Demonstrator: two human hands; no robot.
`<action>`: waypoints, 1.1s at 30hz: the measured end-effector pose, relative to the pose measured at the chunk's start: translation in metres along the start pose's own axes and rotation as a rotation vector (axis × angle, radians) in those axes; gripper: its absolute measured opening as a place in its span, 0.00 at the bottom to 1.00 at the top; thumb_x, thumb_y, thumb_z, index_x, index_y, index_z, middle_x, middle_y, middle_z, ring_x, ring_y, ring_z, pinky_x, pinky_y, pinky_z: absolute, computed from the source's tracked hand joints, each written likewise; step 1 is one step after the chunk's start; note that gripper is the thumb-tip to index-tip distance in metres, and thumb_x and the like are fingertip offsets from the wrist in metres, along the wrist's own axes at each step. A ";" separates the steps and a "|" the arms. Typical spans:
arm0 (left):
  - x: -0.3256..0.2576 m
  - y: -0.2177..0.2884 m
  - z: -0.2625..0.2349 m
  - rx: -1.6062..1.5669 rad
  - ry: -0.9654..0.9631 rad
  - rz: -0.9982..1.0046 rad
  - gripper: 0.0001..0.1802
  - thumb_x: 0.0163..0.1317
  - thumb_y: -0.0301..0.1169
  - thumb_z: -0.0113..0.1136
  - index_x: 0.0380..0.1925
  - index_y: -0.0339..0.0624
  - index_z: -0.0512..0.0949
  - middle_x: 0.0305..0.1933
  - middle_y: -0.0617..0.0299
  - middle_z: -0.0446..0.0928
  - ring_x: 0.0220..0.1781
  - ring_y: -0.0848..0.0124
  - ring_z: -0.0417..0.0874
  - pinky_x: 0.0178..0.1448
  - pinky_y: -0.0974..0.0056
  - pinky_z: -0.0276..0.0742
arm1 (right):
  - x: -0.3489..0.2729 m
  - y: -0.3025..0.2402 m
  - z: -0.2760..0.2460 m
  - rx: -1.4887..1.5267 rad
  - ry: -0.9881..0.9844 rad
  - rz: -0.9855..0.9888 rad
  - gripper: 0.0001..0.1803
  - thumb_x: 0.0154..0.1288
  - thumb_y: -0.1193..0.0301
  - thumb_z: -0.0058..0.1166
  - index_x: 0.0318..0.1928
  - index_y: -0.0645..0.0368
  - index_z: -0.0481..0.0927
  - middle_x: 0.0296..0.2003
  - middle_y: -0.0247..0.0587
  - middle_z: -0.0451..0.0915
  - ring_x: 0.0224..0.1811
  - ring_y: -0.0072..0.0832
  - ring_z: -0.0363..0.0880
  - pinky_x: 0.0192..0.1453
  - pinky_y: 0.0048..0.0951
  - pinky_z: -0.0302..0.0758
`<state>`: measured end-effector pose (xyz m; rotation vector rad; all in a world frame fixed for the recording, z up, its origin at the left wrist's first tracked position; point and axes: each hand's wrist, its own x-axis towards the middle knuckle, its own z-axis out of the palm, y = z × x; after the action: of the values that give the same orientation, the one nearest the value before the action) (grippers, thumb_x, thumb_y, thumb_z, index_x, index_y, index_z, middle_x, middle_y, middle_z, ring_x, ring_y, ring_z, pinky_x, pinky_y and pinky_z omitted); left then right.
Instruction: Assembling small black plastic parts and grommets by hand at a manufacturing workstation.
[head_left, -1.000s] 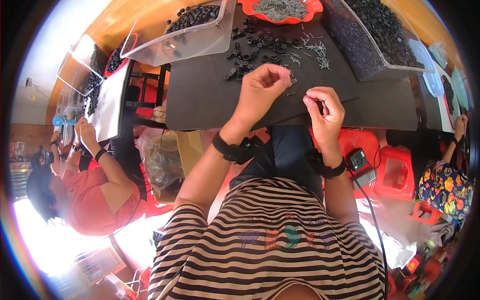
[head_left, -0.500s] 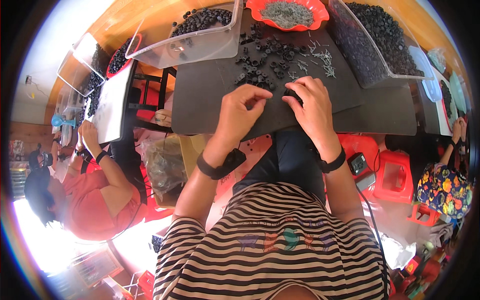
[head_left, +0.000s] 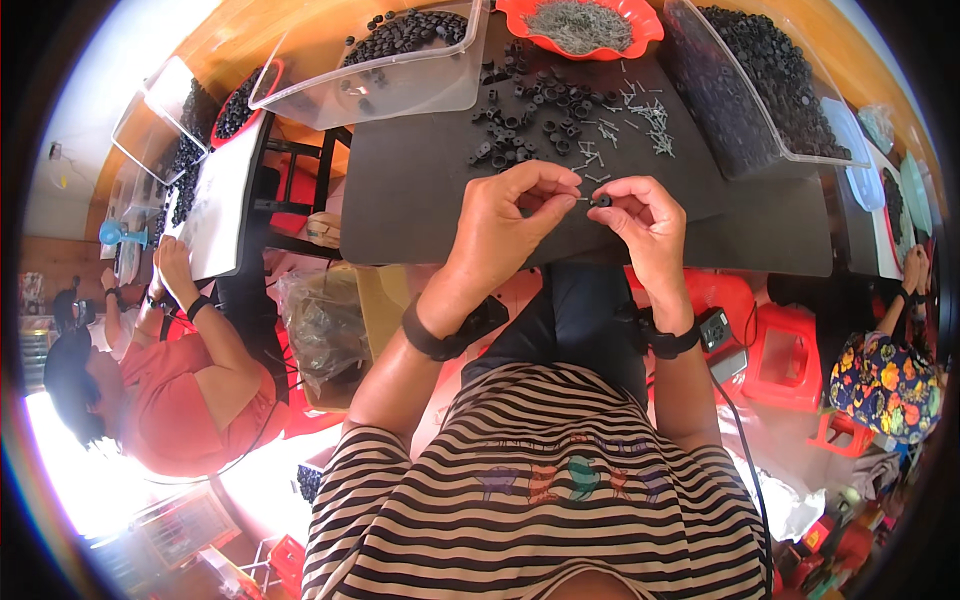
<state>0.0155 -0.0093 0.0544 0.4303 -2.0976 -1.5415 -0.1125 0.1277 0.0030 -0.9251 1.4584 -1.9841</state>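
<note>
Above the near part of the dark table (head_left: 410,200), my two hands face each other with their fingertips close together. My left hand (head_left: 510,215) pinches a thin silver screw (head_left: 584,199) between thumb and forefinger, its end directed at the other hand. A small round black plastic cap (head_left: 602,201) is gripped in the fingertips of my right hand (head_left: 648,220). The screw's tip is at or very near the cap; contact cannot be made out. Just beyond lie a pile of loose black caps (head_left: 548,108) and scattered silver screws (head_left: 655,130).
A red scalloped bowl (head_left: 645,22) of screws stands at the back, between a left clear bin (head_left: 400,100) and a right clear bin (head_left: 740,130), both with black parts. A person in orange (head_left: 190,400) works at the left, another in a floral top (head_left: 885,385) at the right.
Both hands have shifted right, and the left now holds a screw up to the cap. My right hand has turned, bringing the cap into sight.
</note>
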 end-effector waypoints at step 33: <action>0.002 0.002 0.027 0.100 -0.005 0.055 0.10 0.59 0.20 0.59 0.42 0.35 0.82 0.34 0.57 0.84 0.37 0.74 0.85 0.42 0.70 0.80 | -0.007 0.010 -0.005 0.010 0.077 -0.085 0.11 0.55 0.88 0.60 0.40 0.67 0.79 0.37 0.38 0.80 0.39 0.24 0.83 0.44 0.21 0.80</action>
<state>-0.0013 0.0117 0.0502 0.4010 -2.1791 -1.4132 -0.1117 0.1335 -0.0089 -0.9302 1.4719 -2.1071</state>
